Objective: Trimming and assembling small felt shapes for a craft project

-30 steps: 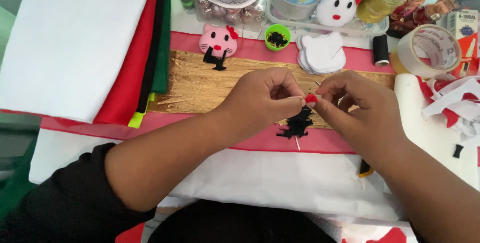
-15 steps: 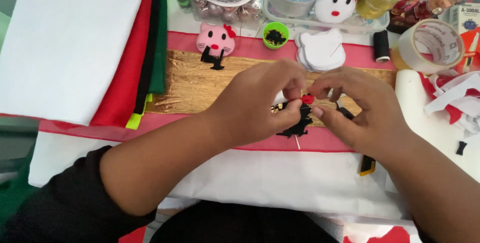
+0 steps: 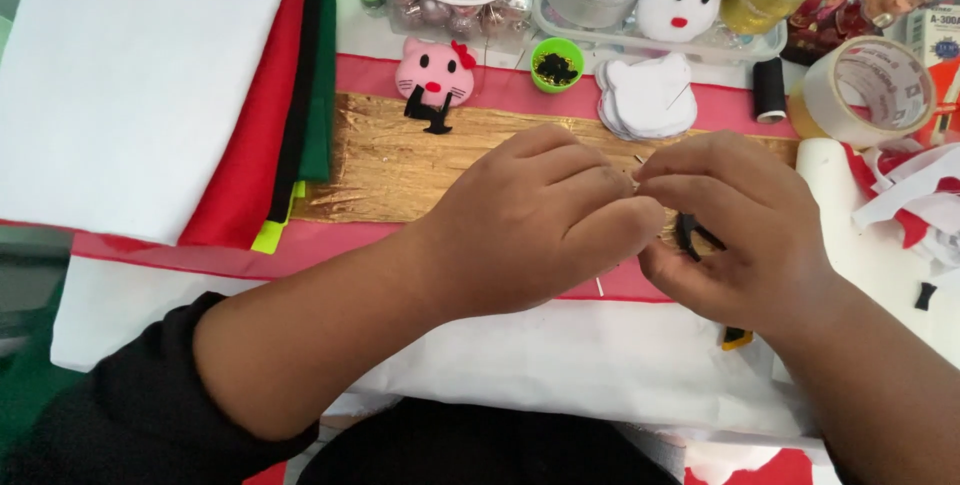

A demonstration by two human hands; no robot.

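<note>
— Nearest the camera, what are the hands doing?

— Both meet over the white cloth (image 3: pixel 560 365). The right hand (image 3: pixel 740 230) pinches a small black felt cutout (image 3: pixel 688 232) between thumb and fingers; the left hand (image 3: pixel 545 220) is curled with its fingertips pressed against the right's, what it grips hidden.

— And beyond them?

— A gold fabric strip (image 3: pixel 400 160), then a pink felt cat face (image 3: pixel 434 73), a green cup of black bits (image 3: pixel 556 65), white felt cat shapes (image 3: pixel 648 97) and a tape roll (image 3: pixel 868 93).
</note>
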